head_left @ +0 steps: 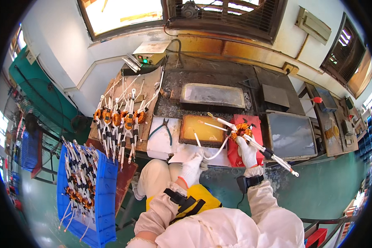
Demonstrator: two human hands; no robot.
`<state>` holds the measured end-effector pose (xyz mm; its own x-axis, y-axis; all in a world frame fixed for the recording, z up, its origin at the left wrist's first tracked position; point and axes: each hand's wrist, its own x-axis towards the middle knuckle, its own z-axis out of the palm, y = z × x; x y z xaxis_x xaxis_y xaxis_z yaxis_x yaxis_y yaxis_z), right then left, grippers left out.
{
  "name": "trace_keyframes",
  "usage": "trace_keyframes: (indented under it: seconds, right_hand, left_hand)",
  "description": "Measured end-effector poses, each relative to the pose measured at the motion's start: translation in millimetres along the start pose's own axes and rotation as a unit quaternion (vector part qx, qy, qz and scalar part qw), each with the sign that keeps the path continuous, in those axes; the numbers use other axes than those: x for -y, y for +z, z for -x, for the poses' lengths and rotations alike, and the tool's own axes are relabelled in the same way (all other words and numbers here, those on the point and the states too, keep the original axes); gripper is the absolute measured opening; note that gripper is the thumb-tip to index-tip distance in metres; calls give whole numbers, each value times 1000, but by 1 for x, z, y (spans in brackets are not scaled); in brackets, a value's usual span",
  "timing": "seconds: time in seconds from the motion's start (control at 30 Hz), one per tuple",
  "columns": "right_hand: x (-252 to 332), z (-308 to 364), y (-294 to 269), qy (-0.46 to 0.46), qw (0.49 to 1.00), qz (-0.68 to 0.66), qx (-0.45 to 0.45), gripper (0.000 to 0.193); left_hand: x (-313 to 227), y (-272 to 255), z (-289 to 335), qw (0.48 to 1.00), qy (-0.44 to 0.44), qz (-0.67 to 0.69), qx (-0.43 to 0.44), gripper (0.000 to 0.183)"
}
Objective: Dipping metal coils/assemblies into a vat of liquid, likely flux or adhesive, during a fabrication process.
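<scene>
Right hand [248, 153]: grip pinches the copper coil [241, 131] over the red block [257, 133], at 2 o'clock from the left hand [192, 167]. Left grip pinches a white lead [197, 139]; pliers [165, 123] lie at its 11 o'clock.

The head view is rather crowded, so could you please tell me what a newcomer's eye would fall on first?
Probably the copper-coloured toroidal coil, held in the gloved right hand over the red block, right of centre. Next, perhaps, the bright blue plastic crate at lower left, packed with similar wired coils. The row of coils on the left of the workbench might follow.
</scene>
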<state>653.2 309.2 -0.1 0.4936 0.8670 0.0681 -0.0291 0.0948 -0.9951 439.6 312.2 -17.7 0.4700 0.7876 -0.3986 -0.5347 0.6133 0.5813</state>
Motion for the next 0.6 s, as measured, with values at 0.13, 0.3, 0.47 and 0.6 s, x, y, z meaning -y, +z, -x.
trace_keyframes:
  seconds: [0.13,0.3,0.47,0.6]
  right_hand:
    - [-13,2,-6,8,1000,-1,16,32]
    - [-11,-1,-5,5,999,26,29,33]
    - [-16,-1,-7,12,1000,25,4,35]
    - [-5,1,0,18,1000,18,0,35]
  left_hand:
    - [-12,-4,3,999,-23,-20,-20,30]
    - [-13,4,4,999,-7,-6,-39,25]
    - [-14,-4,-1,1000,-7,26,-8,21]
    - [-12,-9,-2,1000,18,-12,0,24]
